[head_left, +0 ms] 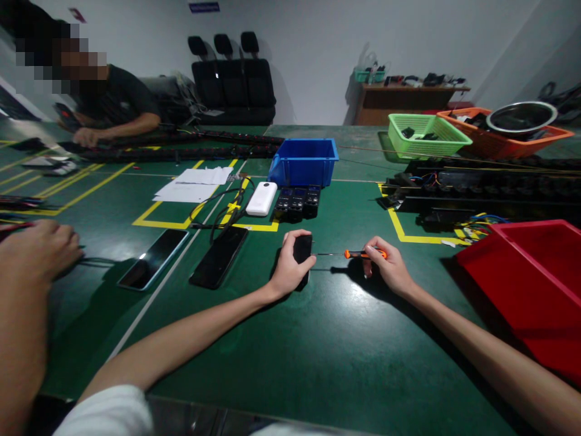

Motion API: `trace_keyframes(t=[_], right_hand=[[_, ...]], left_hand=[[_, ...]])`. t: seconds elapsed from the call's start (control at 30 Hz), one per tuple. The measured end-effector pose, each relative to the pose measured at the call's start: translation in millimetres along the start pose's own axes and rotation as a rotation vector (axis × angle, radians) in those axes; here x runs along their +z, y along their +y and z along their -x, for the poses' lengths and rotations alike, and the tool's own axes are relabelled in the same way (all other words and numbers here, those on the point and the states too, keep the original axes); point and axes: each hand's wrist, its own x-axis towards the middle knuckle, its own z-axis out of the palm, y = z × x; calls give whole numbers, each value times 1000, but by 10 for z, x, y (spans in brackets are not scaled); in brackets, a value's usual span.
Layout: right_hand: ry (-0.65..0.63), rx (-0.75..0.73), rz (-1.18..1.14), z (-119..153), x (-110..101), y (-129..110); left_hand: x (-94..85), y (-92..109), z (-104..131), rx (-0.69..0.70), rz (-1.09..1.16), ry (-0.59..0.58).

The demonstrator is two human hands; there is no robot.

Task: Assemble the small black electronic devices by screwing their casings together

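Sleeve [109, 415], lower left | left hand [289, 266], mid-frame, fingers wrapped round black box [304, 248], I'd judge to steady it | right hand [389, 266], right of centre, pinches screwdriver [353, 254], levelled, seemingly for aim

A black box [303, 244] sits near the centre of the frame, partly hidden. Just right of it, a screwdriver [352, 254] with an orange-and-black handle is held roughly level, its thin shaft pointing left toward the box.
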Motion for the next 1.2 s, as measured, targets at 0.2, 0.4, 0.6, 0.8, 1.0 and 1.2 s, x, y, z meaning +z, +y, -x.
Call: trace_keyframes(t=[0.2, 0.4, 0.6, 0.8, 1.0, 1.2], right_hand=[[20, -89, 61, 8, -57, 66], [-36, -86, 11, 12, -43, 54], [-47, -37, -14, 22, -11, 28], [-63, -33, -21, 3, -26, 45], [10, -128, 39, 15, -77, 78], [-31, -98, 1, 19, -61, 56]], left_hand=[[1, -8, -13, -9, 7, 12], [-1, 9, -6, -12, -2, -4], [-4, 3, 1, -3, 3, -1], [-1, -14, -3, -4, -17, 0], [-5, -19, -3, 3, -24, -6], [-9, -7, 9, 29, -64, -12]])
